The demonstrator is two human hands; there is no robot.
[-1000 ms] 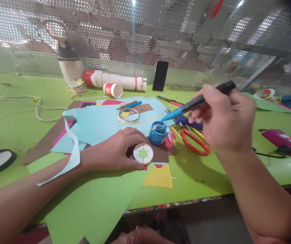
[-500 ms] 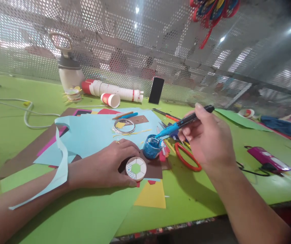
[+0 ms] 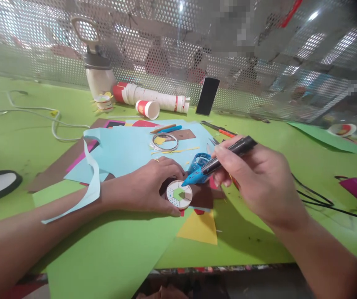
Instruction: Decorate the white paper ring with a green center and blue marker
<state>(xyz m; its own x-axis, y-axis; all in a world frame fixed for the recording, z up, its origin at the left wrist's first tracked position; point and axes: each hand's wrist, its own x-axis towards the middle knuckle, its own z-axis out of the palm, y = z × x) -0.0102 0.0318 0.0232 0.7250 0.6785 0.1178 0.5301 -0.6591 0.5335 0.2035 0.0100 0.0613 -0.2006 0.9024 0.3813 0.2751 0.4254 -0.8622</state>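
Note:
My left hand (image 3: 148,182) curls round a small white round piece (image 3: 178,204), thumb at its near edge and fingers behind. Its top carries a green hexagon, dark dividing lines and blue dots in one section. In my right hand (image 3: 253,178) is a black marker (image 3: 230,155), its front part coated in blue paint. The marker's tip is at the upper edge of the round top; whether it touches cannot be made out. Just behind stands an open paint jar (image 3: 200,160) with blue-smeared walls, partly hidden by the marker.
Sheets of coloured paper (image 3: 125,145) lie under and around my hands. A roll of tape (image 3: 165,141) and pens (image 3: 170,129) rest on them. Farther back are stacked paper cups (image 3: 153,98), a phone (image 3: 208,96) and a large white bottle (image 3: 99,79). Black cables (image 3: 315,201) run at the right.
My right hand has brought the marker out of the paint jar, left and down to the round piece's top. My left hand keeps its hold. The camera view has shifted.

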